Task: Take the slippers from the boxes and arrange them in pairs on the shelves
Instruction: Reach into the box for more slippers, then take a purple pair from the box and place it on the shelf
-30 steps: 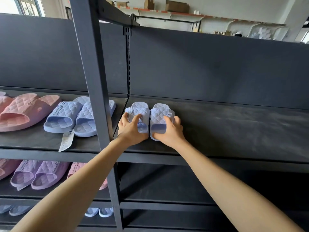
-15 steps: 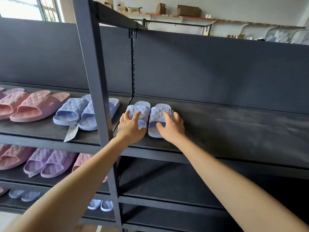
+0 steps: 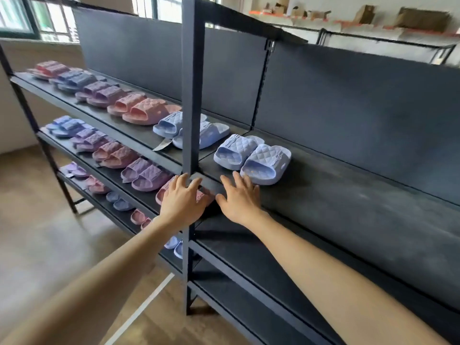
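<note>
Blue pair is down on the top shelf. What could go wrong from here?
1. The right hand has its fingers spread right at the toe of the blue pair; a careless move could knock a slipper askew.
2. The pair sits near the front of the top shelf, so a bump might push it over the edge.
3. The left hand is against the upright post and could catch on it.

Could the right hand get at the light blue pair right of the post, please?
Probably yes: the right hand is open just in front of the light blue pair, nothing between them.
</note>
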